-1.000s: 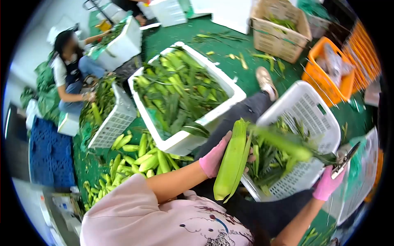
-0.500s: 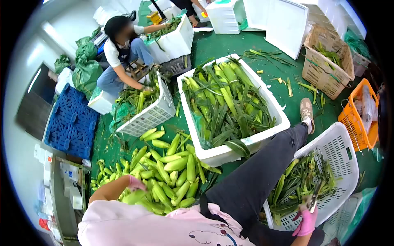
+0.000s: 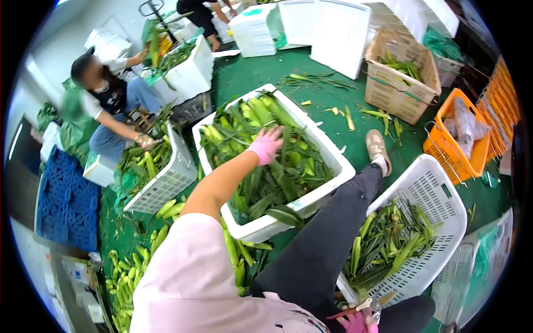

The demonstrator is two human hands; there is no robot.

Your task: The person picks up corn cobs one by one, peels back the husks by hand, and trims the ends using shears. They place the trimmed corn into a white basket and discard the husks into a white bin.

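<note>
The left hand [image 3: 265, 145] hovered with fingers apart over corn ears [image 3: 261, 109] piled in the foam box [image 3: 261, 226] within arm's reach; the right hand [image 3: 360, 323] clamped on shears [image 3: 371, 304] low by the lap, seemingly out of the way.

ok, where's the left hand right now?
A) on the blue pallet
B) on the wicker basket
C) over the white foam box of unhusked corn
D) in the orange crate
C: the left hand, in a pink glove, is spread with open fingers over the white foam box filled with unhusked corn; the right hand holds shears at the bottom edge.
</note>
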